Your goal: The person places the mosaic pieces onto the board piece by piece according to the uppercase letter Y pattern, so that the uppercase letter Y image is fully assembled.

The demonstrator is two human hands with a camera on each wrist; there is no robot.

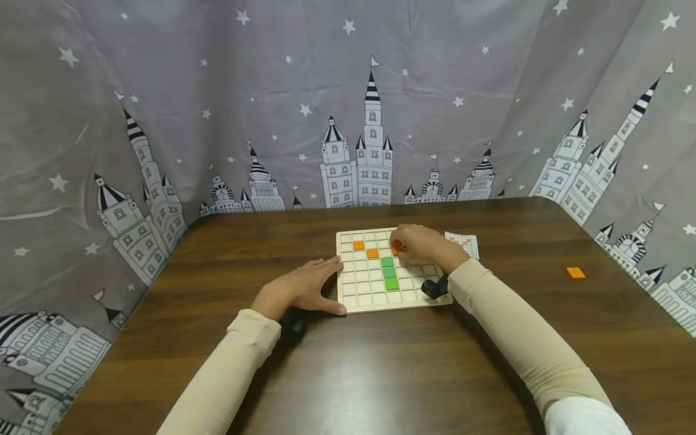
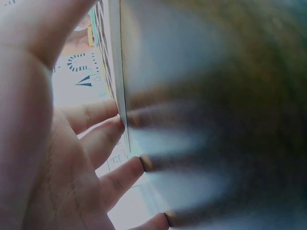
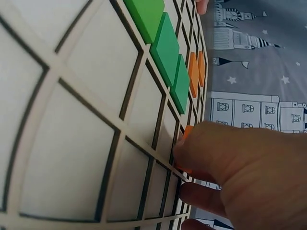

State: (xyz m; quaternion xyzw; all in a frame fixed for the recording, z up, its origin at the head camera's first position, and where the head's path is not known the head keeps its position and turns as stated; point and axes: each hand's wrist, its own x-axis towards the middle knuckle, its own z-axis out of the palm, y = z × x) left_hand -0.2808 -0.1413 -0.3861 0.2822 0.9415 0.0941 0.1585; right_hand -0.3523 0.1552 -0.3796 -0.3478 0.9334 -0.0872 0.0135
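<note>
A pale wooden grid board [image 1: 363,293] lies on the table. My left hand [image 1: 304,286] rests at its left edge, fingers spread; in the left wrist view the fingertips [image 2: 110,108] touch the board's side and the tabletop. Over the far right part of the board, my right hand [image 1: 421,244] pinches an orange tile [image 3: 188,132] at a grid cell; the fingers partly cover it. I cannot tell whether the tile is fully seated. A column of green tiles [image 1: 389,272] sits in the middle cells, with two orange tiles [image 1: 372,253] up and to the left.
A small printed grid card [image 1: 465,243] lies behind the right wrist, partly covered. One loose orange tile [image 1: 575,273] is on the brown table [image 1: 348,368] at the right. A grey curtain [image 1: 304,72] with castles and stars hangs behind the table.
</note>
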